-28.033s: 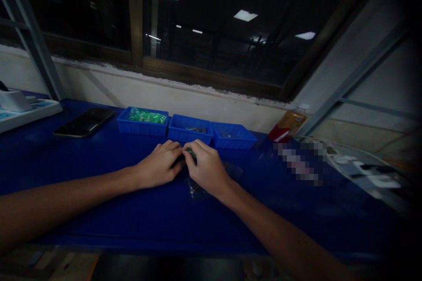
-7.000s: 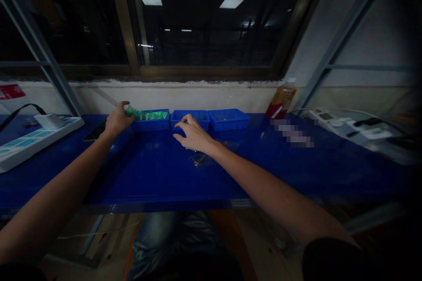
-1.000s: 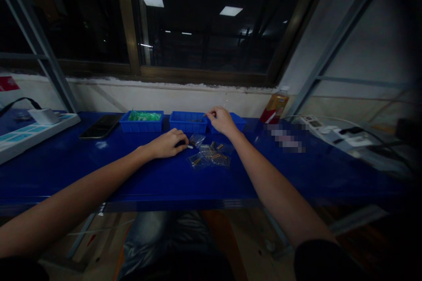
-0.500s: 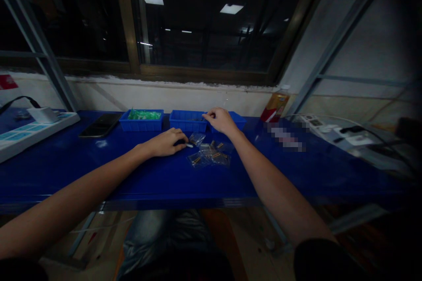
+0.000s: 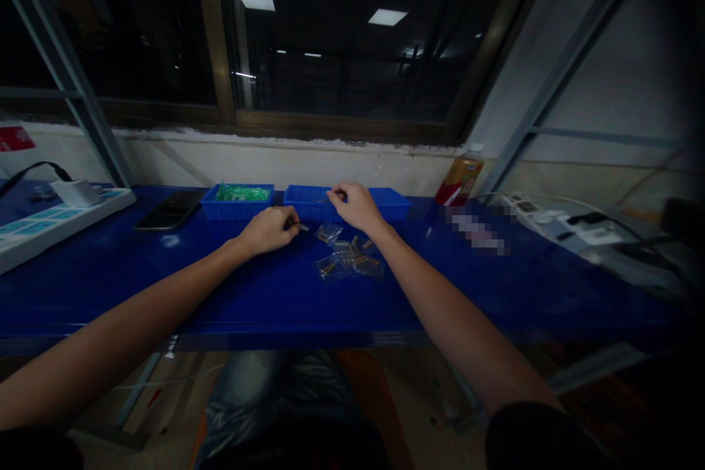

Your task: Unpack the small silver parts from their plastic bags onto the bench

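My left hand [image 5: 268, 229] rests on the blue table [image 5: 220, 286], fingers curled round a small dark part with a pale tip sticking out toward the right. My right hand [image 5: 352, 205] hovers at the front rim of the middle blue tray [image 5: 308, 194], fingertips pinched on something too small to make out. Several small clear bags [image 5: 346, 261] with brass-coloured parts lie on the table just below and between both hands.
Left blue tray [image 5: 236, 202] holds green bags; a third tray [image 5: 393, 202] sits right. A phone [image 5: 168, 210] lies left, a white power strip [image 5: 49, 217] beyond it. A bottle [image 5: 460, 178] and another power strip [image 5: 556, 217] stand right.
My right hand slid left from the right tray to the middle tray's front. My left hand lifted slightly and moved back toward the trays with its small part.
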Available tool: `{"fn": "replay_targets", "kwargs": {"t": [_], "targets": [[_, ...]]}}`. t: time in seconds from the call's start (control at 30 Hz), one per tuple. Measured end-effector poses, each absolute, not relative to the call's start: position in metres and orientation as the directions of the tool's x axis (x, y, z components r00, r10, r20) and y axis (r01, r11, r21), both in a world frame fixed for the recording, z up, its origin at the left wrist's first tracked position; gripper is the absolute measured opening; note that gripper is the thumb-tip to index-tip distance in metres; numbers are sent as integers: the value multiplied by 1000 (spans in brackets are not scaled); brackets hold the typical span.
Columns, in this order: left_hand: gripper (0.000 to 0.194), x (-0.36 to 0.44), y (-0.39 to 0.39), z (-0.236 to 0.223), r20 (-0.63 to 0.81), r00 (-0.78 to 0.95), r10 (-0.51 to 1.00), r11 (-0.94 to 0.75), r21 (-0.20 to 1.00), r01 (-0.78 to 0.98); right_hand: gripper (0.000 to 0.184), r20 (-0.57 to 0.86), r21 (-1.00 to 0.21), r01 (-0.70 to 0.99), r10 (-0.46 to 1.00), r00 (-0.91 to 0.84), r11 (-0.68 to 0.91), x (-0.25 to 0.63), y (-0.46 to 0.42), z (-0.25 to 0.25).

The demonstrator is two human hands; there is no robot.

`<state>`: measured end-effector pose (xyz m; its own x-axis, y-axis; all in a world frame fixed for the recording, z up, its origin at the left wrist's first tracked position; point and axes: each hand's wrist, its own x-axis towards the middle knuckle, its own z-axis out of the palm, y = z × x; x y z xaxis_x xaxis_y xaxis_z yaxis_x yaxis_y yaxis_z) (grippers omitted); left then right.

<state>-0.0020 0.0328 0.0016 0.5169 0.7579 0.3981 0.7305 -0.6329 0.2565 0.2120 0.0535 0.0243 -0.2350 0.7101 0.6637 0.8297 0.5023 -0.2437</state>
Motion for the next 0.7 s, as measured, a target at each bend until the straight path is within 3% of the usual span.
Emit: {"fn": "replay_targets", "kwargs": {"t": [0.43,0.7], "targets": [[14,2,27,5,435,477,764,-630,344,696,20,491,-252,832,806,-330,494,211,53,20],[14,2,25,8,490,440,753,-633,354,689,31,405,-79,888,829,-387,453,207,47,18]]}}
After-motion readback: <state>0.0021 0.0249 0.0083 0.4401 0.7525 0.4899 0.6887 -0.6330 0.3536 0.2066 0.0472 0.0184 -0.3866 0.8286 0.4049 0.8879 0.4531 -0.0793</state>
